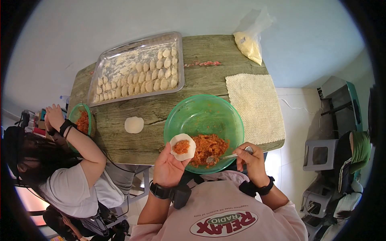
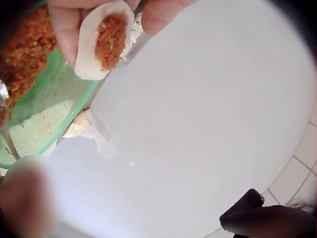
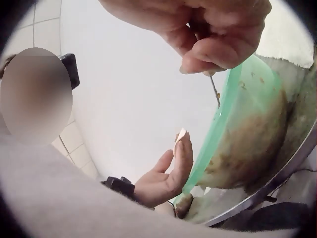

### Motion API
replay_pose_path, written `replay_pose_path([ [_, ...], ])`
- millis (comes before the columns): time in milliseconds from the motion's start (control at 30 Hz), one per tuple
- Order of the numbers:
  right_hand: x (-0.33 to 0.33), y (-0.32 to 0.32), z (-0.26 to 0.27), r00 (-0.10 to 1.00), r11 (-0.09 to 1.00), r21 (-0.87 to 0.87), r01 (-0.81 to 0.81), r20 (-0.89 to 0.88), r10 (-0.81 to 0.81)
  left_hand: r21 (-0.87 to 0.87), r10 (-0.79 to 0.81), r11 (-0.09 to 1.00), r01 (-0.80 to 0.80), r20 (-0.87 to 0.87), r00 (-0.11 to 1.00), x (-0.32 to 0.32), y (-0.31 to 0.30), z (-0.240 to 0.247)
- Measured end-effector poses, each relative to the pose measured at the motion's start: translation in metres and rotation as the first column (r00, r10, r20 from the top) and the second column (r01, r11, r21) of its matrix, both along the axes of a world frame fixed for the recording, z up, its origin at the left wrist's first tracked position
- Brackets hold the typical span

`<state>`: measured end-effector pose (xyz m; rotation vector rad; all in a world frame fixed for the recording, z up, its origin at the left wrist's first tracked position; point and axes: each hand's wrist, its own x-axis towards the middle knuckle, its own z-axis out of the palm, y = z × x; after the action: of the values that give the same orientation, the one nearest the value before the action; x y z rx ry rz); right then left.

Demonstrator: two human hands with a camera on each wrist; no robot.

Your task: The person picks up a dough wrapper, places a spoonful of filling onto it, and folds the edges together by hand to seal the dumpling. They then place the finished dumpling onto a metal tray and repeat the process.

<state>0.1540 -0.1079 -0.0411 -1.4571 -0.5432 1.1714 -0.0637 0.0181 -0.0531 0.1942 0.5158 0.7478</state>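
Note:
My left hand carries a round dumpling wrapper on its fingers, with the thumb beside the wrapper's edge. A mound of orange-red filling sits on the wrapper. In the right wrist view, the thumb stands apart from the raised fingers. My right hand grips a metal spoon by its handle. The spoon's bowl rests at the edge of more filling, inside a large green bowl. Another bare wrapper lies on the table to the left of the bowl.
A metal tray holds rows of dumplings on flour at the back left. A woven mat and a bag of yellowish stuff lie to the right. At left, another person sits beside a smaller green bowl.

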Motion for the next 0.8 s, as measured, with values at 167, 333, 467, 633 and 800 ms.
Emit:
replay_pose_path([
  [167, 0.006, 0.002, 0.000, 0.978, 0.992, -0.054, 0.116, -0.167, -0.124, 0.001, -0.014, 1.000, 0.014, 0.001, 1.000, -0.001, 0.000, -0.001],
  [333, 0.013, 0.003, 0.005, 0.955, 0.972, 0.093, 0.214, -0.228, -0.189, 0.014, -0.108, 0.994, 0.109, -0.054, 0.993, 0.010, -0.001, 0.011],
  [467, 0.009, 0.006, 0.028, 0.958, 0.918, 0.302, 0.257, -0.206, -0.201, 0.033, -0.248, 0.967, 0.251, -0.070, 0.966, 0.023, -0.002, 0.024],
  [633, -0.001, 0.000, 0.030, 0.985, 0.875, 0.483, 0.025, 0.136, -0.103, 0.055, -0.344, 0.937, 0.346, -0.045, 0.938, 0.033, -0.006, 0.028],
  [800, 0.000, -0.004, 0.029, 0.910, 0.857, 0.482, -0.185, 0.413, -0.035, 0.081, -0.375, 0.923, 0.377, -0.034, 0.926, 0.034, -0.007, 0.027],
])
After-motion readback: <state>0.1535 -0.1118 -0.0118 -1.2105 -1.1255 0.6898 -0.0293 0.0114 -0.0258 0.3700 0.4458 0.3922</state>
